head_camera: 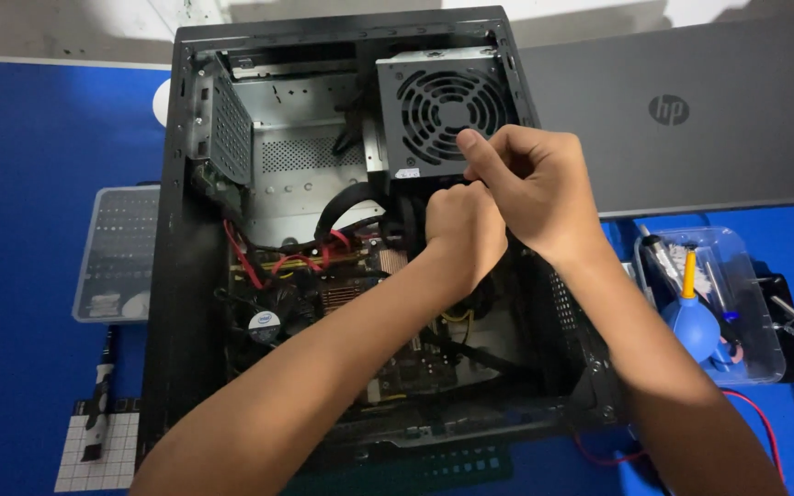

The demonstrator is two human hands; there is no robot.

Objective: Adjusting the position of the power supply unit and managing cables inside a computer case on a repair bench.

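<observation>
both hands (pixel 498 197) pinched shut on black cables (pixel 406 225), beside grilled metal power supply (pixel 443 106)

A small round blue-and-white sticker (pixel 266 321) sits on the cooler fan at lower centre-left, a narrow white label (pixel 407 173) lies under the grey fan grille at upper centre, and a clear plastic box (pixel 754 303) stands at right.

A single head-worn camera looks steeply down and slightly forward from close above the open computer case (pixel 342 230) on the blue table (pixel 20 230), forearms entering from the bottom edge; the case's deeper interior is probably too dark to read
</observation>
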